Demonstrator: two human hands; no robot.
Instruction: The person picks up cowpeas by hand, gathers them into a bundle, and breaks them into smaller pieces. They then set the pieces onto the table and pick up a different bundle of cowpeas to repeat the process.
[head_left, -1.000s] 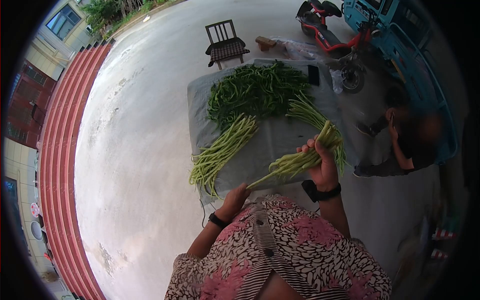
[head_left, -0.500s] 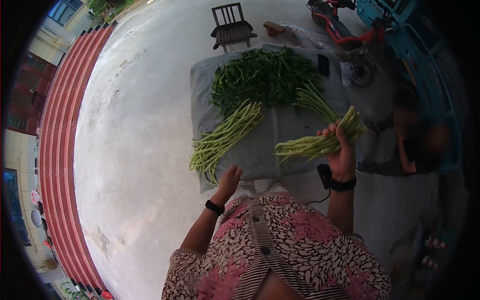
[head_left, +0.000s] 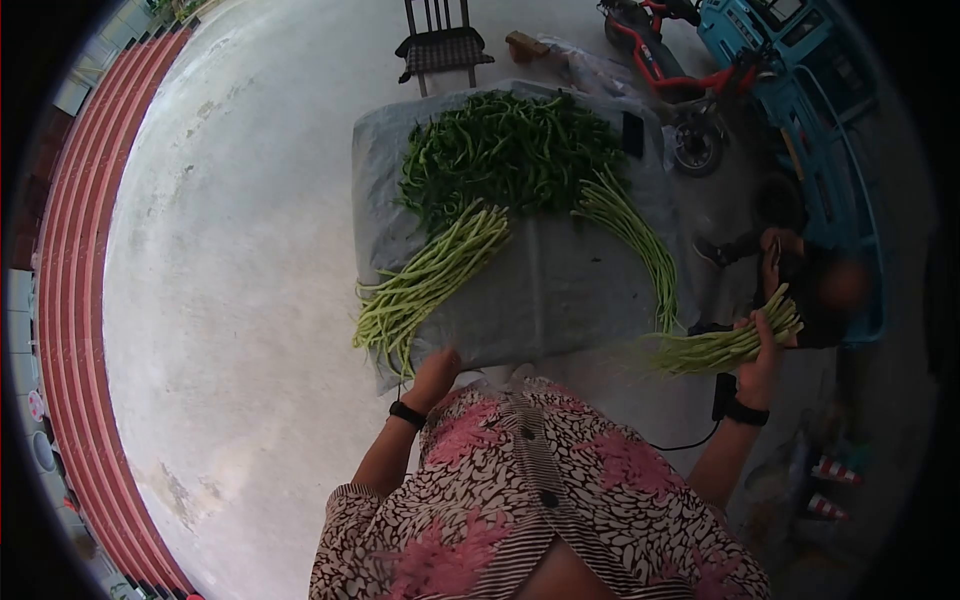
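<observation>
My right hand [head_left: 762, 352] is closed around a bunch of long green beans [head_left: 715, 348], held out past the right edge of the cloth-covered table [head_left: 560, 290]. The bean tips point left and look smeared by motion. My left hand [head_left: 437, 375] is curled closed at the table's front edge, with nothing showing in it. Just above it lies a thick bundle of long beans [head_left: 430, 280]. On the right side of the cloth rests a thinner, curved bundle of long beans [head_left: 640, 240]. A large heap of green peppers [head_left: 510, 150] spreads over the far part.
A dark phone [head_left: 633, 134] lies at the table's far right. Behind the table are a chair [head_left: 440, 50] and a red scooter [head_left: 665, 60]. At the right, a person [head_left: 810, 295] sits beside a blue vehicle [head_left: 840, 190]. Red steps [head_left: 90, 270] run along the left.
My right hand has carried its bunch of beans right and down, off the table's edge. The thinner bundle on the cloth is now fully visible. The view has shifted slightly; my left hand stays near the edge.
</observation>
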